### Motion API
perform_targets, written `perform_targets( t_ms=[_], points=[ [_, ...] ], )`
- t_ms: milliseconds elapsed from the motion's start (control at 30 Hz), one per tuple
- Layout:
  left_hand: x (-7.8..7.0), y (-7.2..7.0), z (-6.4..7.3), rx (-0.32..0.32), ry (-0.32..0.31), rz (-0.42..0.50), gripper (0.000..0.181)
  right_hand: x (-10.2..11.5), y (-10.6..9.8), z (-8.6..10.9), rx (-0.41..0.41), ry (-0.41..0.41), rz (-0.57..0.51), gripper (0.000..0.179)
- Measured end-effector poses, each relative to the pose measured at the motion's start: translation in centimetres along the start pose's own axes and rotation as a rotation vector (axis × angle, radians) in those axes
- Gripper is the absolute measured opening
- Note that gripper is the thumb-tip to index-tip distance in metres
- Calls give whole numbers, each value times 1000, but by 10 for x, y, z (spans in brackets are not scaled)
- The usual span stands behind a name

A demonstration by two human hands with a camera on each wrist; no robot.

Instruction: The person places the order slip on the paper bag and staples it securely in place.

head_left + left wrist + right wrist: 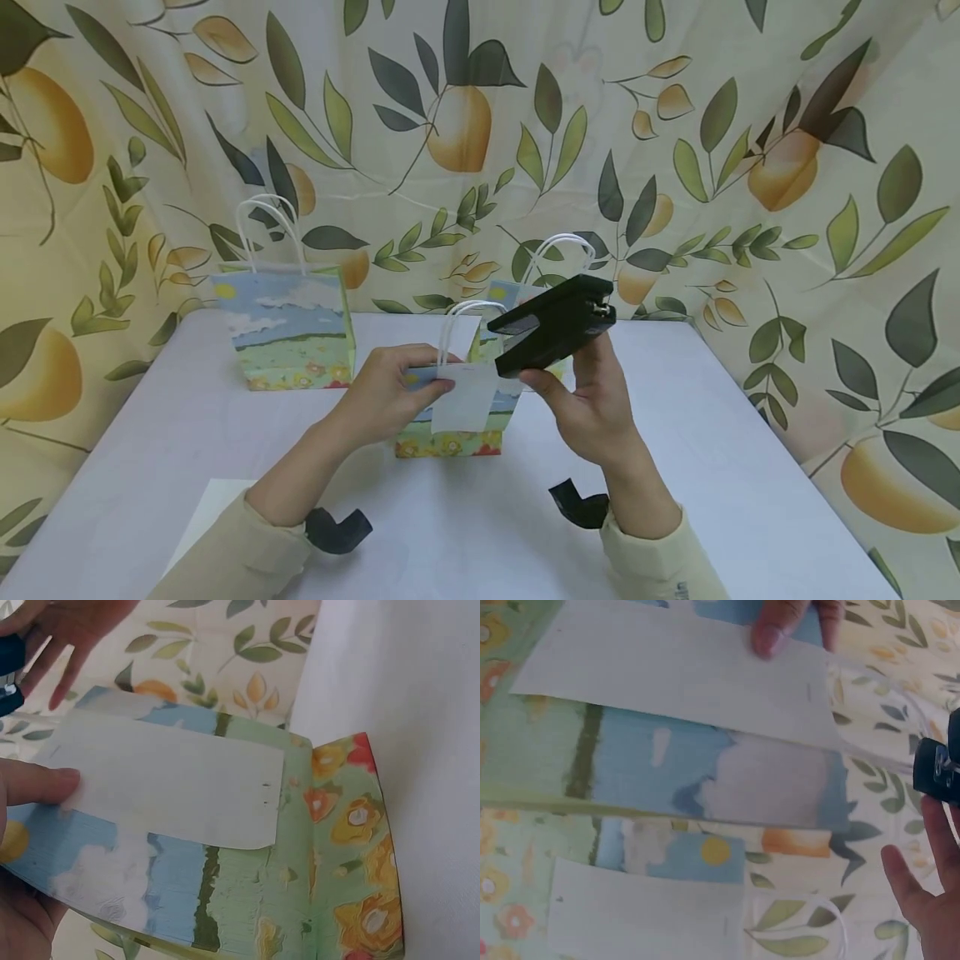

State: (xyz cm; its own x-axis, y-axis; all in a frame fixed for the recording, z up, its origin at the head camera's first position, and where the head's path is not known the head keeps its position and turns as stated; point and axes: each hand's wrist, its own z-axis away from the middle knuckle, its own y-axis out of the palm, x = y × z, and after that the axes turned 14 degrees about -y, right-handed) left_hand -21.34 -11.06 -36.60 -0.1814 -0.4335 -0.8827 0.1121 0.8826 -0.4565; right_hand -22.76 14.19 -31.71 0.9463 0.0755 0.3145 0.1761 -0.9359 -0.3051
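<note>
My left hand (386, 392) pinches the top edge of a small paper gift bag (450, 446), its thumb pressing a white slip of paper (465, 400) against the front. The bag has a painted sky, a flower meadow and white cord handles. On the slip, a thin staple-like mark shows near the bag's top edge in the right wrist view. A black stapler (555, 325) is held in my right hand (592, 408), just right of the bag's handles and apart from the slip. In the left wrist view, only part of the stapler (9, 675) shows.
A matching gift bag (288, 321) stands at the back left of the white table (465, 533). Another bag (504, 292), partly hidden, stands behind the held one; its white slip (637, 907) shows in the right wrist view. A white sheet (210, 504) lies by the left forearm.
</note>
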Motion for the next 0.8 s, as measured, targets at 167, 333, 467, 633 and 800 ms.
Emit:
perform_targets(
  t_ms=[167, 333, 467, 633, 800],
  points=[
    [2, 0, 0, -11, -9, -16, 22, 0, -15, -2, -33, 39, -4, 67],
    [2, 1, 0, -12, -9, -6, 24, -5, -29, -2, -25, 89, 16, 58],
    [0, 1, 0, -17, 3, -8, 26, -11, -39, 0, -30, 132, 32, 54],
    [-1, 0, 0, -14, 4, -5, 27, -19, -48, 3, -76, 206, 46, 54],
    [0, 0, 0, -14, 8, -2, 27, -28, -54, 8, -122, 261, 44, 55]
  ],
)
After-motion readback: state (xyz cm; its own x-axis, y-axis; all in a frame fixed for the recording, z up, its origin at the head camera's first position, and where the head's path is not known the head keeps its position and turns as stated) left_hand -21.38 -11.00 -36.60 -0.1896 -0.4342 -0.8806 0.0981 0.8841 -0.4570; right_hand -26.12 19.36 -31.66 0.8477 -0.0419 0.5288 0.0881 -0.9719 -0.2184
